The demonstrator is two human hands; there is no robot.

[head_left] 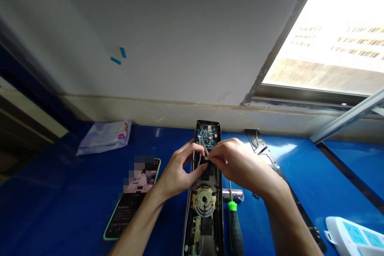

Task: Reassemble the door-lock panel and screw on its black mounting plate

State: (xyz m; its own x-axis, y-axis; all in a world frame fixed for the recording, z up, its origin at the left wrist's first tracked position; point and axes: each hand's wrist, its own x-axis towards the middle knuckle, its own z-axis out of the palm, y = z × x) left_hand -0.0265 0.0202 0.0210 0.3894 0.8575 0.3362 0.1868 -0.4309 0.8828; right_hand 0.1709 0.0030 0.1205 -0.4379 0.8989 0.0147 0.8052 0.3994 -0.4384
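Note:
In front of me a long, narrow black housing [193,200], which looks like an electronic door lock body, lies with its inside up. It has a blue circuit board [211,131] at the far end and a round metal ring part [205,200] nearer me. My right hand [237,162] pinches a thin grey-white cable [204,143] above the housing, just below the board. My left hand [181,170] is at the housing's left side, thumb and index finger apart in a C shape. Its index fingertip is close to the cable; the other fingers are partly hidden.
A green-and-black screwdriver [235,224] and a shiny wrapped cylinder [238,195] lie right of the housing. Farther right are a long black plate [271,162] and a white power strip [354,234]. A phone [132,204] and a purple packet [105,137] lie left on the blue table [69,200].

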